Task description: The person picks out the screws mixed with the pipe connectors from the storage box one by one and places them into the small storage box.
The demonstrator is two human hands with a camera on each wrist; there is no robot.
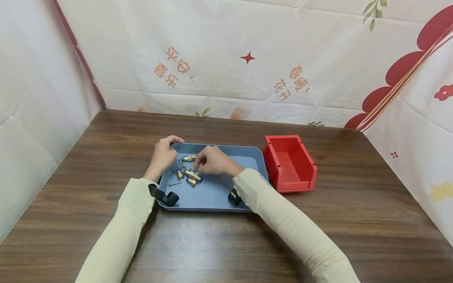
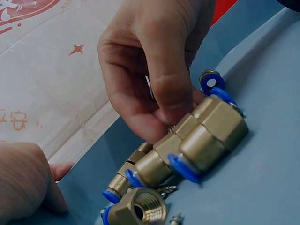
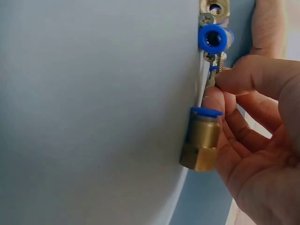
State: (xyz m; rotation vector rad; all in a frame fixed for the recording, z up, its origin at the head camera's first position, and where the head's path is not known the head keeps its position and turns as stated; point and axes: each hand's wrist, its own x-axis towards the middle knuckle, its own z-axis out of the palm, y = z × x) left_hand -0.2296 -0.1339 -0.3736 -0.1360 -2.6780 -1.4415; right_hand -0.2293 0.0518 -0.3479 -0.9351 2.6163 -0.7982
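Note:
My left hand [image 1: 164,156] grips the upper left corner of a blue-grey tray [image 1: 219,198], with its rim between thumb and fingers. Over the tray's middle, my right hand [image 1: 214,161] pinches a small screw [image 3: 220,62] between thumb and forefinger, its shaft mostly covered by the fingertips. Around those fingertips lie several brass push-fit hose fittings [image 2: 218,129] with blue collars, some touching one another. Loose screws [image 1: 175,184] are scattered among the fittings, towards the tray's left side. One fitting [image 3: 202,143] lies apart from the cluster in the right wrist view.
A red open-front plastic bin [image 1: 291,165] stands close by the tray's right side. Both rest on a dark wooden table [image 1: 212,243]. Printed white cloth [image 1: 219,74] hangs behind the table and at its sides. Black wrist cameras [image 1: 165,196] hang low over the tray.

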